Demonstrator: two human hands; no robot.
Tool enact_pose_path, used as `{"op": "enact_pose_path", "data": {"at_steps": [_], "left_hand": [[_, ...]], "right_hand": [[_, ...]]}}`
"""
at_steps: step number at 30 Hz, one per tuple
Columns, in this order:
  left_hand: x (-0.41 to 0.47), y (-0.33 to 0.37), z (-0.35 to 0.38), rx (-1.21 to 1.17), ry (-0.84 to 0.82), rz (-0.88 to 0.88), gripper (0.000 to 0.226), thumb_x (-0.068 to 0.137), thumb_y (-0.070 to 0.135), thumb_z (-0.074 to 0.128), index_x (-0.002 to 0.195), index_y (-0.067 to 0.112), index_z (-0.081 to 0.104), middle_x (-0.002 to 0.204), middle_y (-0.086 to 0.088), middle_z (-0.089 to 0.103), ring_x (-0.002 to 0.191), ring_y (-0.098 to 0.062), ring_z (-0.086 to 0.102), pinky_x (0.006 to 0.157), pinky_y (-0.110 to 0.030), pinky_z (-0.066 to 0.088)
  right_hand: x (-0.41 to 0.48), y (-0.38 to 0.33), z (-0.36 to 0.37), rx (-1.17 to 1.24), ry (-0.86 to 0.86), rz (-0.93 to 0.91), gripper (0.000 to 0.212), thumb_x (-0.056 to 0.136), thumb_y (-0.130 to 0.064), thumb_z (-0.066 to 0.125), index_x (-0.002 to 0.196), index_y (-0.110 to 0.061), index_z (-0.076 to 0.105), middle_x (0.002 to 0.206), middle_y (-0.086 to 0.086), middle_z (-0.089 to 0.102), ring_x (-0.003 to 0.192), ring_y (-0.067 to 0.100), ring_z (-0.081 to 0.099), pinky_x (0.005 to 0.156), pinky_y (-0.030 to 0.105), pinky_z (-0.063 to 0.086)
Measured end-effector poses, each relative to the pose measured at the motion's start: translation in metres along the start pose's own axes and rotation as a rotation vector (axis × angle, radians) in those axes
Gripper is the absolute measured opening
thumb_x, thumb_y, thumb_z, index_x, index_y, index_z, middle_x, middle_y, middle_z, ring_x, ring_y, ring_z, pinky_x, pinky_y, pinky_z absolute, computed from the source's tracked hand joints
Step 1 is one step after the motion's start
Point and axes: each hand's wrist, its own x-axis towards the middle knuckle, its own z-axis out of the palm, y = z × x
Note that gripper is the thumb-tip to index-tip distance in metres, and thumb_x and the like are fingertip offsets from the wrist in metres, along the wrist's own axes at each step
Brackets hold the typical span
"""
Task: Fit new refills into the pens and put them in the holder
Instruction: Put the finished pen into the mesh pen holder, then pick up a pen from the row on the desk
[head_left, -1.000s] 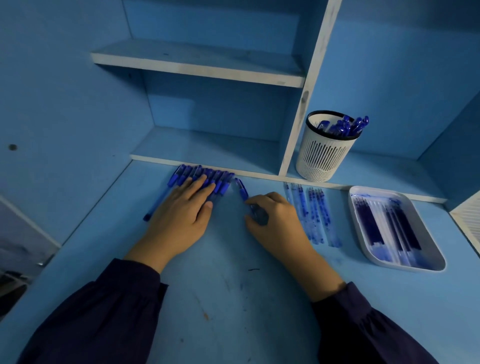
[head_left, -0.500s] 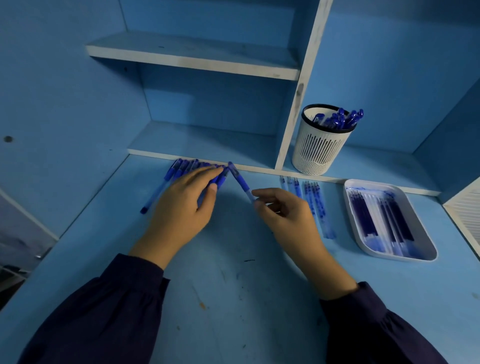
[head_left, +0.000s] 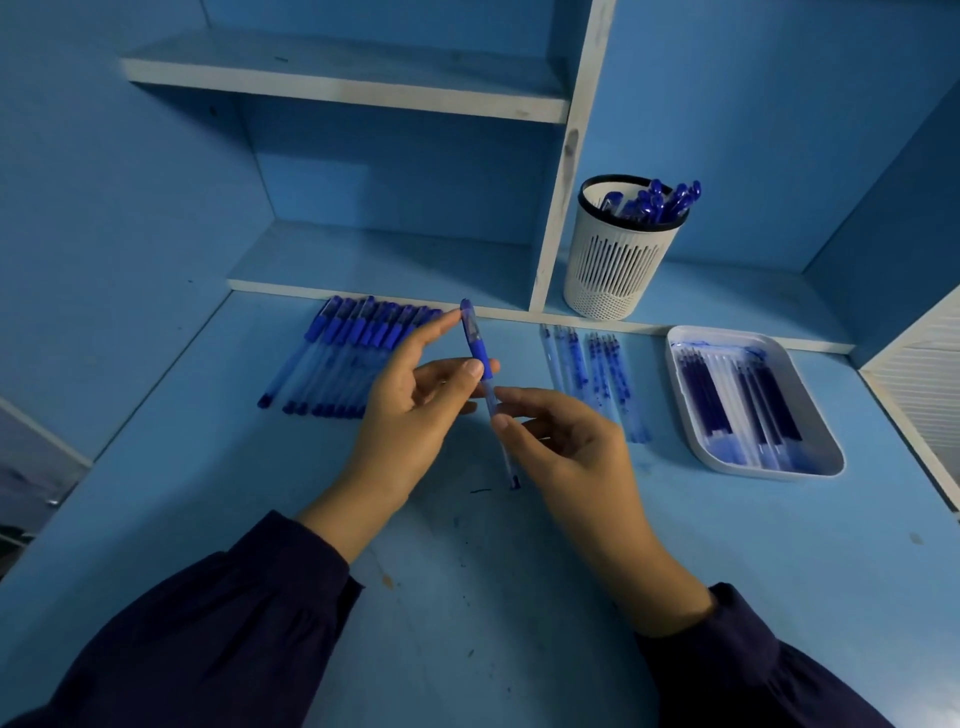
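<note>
Above the middle of the desk (head_left: 467, 582), the pen (head_left: 474, 340) is pinched by the left hand (head_left: 415, 415) at its grip and the right hand (head_left: 571, 452) below; a hasty twist could scatter parts into the pen row (head_left: 343, 358).

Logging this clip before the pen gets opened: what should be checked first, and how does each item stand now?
1. Pen held by both hands: ok, left hand grips the grip section, right hand pinches the barrel.
2. Refills lying in the tray: ok.
3. Holder upright, with room left: ok.
4. Refill inside this pen spent: cannot tell.
</note>
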Motion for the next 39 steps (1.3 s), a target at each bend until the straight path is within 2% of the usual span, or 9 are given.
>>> {"op": "enact_pose_path", "data": {"at_steps": [4, 10, 14, 20, 23, 28, 31, 36, 39], "left_hand": [[-0.001, 0.003, 0.0, -0.058, 0.019, -0.019, 0.039, 0.095, 0.01, 0.062, 0.126, 0.033, 0.056, 0.097, -0.003, 0.077, 0.092, -0.018, 0.073, 0.081, -0.028, 0.058], [-0.008, 0.004, 0.001, 0.065, -0.217, -0.048, 0.034, 0.093, 0.01, 0.064, 0.123, 0.027, 0.062, 0.098, -0.003, 0.076, 0.09, -0.02, 0.071, 0.08, -0.024, 0.056], [-0.013, -0.002, 0.005, 0.18, -0.302, -0.052, 0.03, 0.092, 0.011, 0.067, 0.116, 0.029, 0.067, 0.098, -0.006, 0.073, 0.088, -0.028, 0.068, 0.08, -0.025, 0.056], [-0.011, -0.009, 0.005, 0.253, -0.313, -0.059, 0.025, 0.098, 0.016, 0.06, 0.113, 0.035, 0.067, 0.1, -0.003, 0.066, 0.05, -0.004, 0.049, 0.053, -0.018, 0.043], [-0.011, -0.007, 0.01, 0.277, -0.283, -0.015, 0.02, 0.097, 0.014, 0.061, 0.111, 0.026, 0.069, 0.09, -0.003, 0.067, 0.049, 0.006, 0.048, 0.052, -0.008, 0.038], [-0.011, -0.007, 0.012, 0.225, -0.254, 0.002, 0.025, 0.094, 0.005, 0.061, 0.117, 0.009, 0.068, 0.063, 0.023, 0.063, 0.047, 0.007, 0.052, 0.049, -0.004, 0.037], [-0.009, -0.006, 0.01, 0.209, -0.261, -0.002, 0.028, 0.093, 0.008, 0.062, 0.119, 0.016, 0.068, 0.059, 0.019, 0.061, 0.044, 0.002, 0.049, 0.047, -0.006, 0.036], [-0.008, -0.007, 0.005, 0.218, -0.293, -0.022, 0.029, 0.085, 0.034, 0.061, 0.112, 0.037, 0.069, 0.06, 0.011, 0.057, 0.045, -0.005, 0.036, 0.043, -0.014, 0.034], [-0.008, -0.006, 0.005, 0.195, -0.327, -0.026, 0.028, 0.093, 0.023, 0.059, 0.116, 0.037, 0.066, 0.063, 0.0, 0.052, 0.045, -0.003, 0.033, 0.043, -0.013, 0.032]], "right_hand": [[0.001, 0.001, -0.008, -0.131, 0.055, -0.11, 0.016, 0.09, -0.012, 0.066, 0.103, -0.019, 0.073, 0.094, -0.007, 0.072, 0.083, 0.01, 0.065, 0.075, 0.026, 0.053], [0.01, -0.002, -0.02, 0.092, 0.144, -0.093, 0.031, 0.089, -0.019, 0.066, 0.119, -0.022, 0.064, 0.1, 0.008, 0.069, 0.087, 0.016, 0.063, 0.08, 0.033, 0.054], [0.015, 0.002, -0.023, 0.127, 0.16, -0.064, 0.016, 0.086, -0.014, 0.069, 0.102, -0.015, 0.068, 0.089, 0.008, 0.07, 0.081, 0.015, 0.065, 0.073, 0.027, 0.052], [0.019, 0.013, -0.026, 0.19, 0.245, -0.009, 0.006, 0.086, -0.002, 0.067, 0.087, -0.008, 0.066, 0.079, 0.004, 0.069, 0.07, 0.012, 0.064, 0.069, 0.021, 0.051], [0.018, 0.016, -0.025, 0.241, 0.234, 0.001, 0.009, 0.087, 0.002, 0.063, 0.084, -0.006, 0.061, 0.082, 0.008, 0.068, 0.07, 0.012, 0.064, 0.071, 0.022, 0.051], [0.018, 0.016, -0.025, 0.295, 0.199, -0.002, 0.009, 0.089, 0.006, 0.058, 0.084, -0.001, 0.057, 0.086, 0.013, 0.067, 0.072, 0.013, 0.063, 0.073, 0.022, 0.052], [0.017, 0.016, -0.024, 0.293, 0.191, -0.021, 0.012, 0.089, 0.006, 0.058, 0.083, -0.003, 0.057, 0.085, 0.012, 0.067, 0.072, 0.013, 0.063, 0.073, 0.022, 0.051], [0.017, 0.016, -0.022, 0.299, 0.186, -0.035, 0.012, 0.09, 0.007, 0.057, 0.083, -0.004, 0.057, 0.084, 0.009, 0.068, 0.072, 0.012, 0.063, 0.073, 0.022, 0.051], [0.018, 0.016, -0.023, 0.324, 0.19, -0.046, 0.014, 0.09, 0.008, 0.056, 0.083, -0.004, 0.057, 0.084, 0.01, 0.068, 0.074, 0.016, 0.063, 0.073, 0.023, 0.051]]}}
